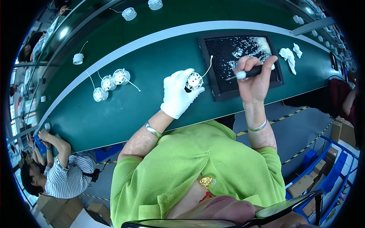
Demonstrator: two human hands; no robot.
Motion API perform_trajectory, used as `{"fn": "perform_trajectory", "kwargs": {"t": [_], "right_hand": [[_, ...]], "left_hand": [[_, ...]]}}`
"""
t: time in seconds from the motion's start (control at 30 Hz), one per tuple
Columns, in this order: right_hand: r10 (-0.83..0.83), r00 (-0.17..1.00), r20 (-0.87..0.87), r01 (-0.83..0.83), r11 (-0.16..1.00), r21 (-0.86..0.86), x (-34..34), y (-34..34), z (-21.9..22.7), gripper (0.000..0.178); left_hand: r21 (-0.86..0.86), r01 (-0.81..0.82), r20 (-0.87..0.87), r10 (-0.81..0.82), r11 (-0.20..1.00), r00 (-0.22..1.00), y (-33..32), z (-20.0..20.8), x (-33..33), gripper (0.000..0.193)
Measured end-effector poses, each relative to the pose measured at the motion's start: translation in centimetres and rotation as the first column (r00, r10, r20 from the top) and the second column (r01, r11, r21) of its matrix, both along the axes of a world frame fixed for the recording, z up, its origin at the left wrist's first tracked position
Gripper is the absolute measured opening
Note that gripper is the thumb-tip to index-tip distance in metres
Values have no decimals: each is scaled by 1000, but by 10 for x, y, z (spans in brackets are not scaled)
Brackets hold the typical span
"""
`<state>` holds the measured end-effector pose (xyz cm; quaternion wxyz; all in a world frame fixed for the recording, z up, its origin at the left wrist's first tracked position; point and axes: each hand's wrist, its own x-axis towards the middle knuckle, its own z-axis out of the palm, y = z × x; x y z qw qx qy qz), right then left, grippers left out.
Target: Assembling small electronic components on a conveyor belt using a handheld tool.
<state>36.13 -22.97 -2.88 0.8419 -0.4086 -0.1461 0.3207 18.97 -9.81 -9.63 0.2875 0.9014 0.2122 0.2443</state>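
My left hand (175,93), in a white glove, is closed round a small white round housing (194,81) with a spoked open face. A thin white wire stands up from its far right side. My bare right hand (254,85) grips a pen-shaped tool (253,71) with a black handle, a pale collar and a thin metal tip pointing left. That hand is over a shallow black tray (222,95), where small clear or white pieces (262,45) lie at the far right and small dark pieces (215,53) at the left.
Several similar wired white housings (108,83) stand left on the green table (125,114). Crumpled white cloth (288,59) lies right of the tray. A pale rail (159,35) runs along the far side, with more housings (129,14) beyond. A co-worker (68,174) sits at left.
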Motion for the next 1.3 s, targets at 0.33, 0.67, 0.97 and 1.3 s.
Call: {"fn": "perform_trajectory", "kwargs": {"t": [0.33, 0.67, 0.97, 1.3], "right_hand": [[46, 995, -90, -37, 994, 99, -41, 65, -29, 50], [72, 997, 27, -75, 990, 119, -48, 69, -46, 47], [107, 984, 140, -116, 992, 58, -51, 70, -50, 50], [155, 658, 737, -77, 987, -139, -58, 68, -45, 30]], "left_hand": [[-6, 53, 43, -52, 999, 998, 2, 4, 7, 57], [-84, 60, 9, -59, 995, 998, 4, 4, 8, 51], [-58, 60, 93, -55, 996, 994, 7, 9, 9, 45], [-178, 132, 116, -112, 975, 987, 12, 7, 8, 37]]}}
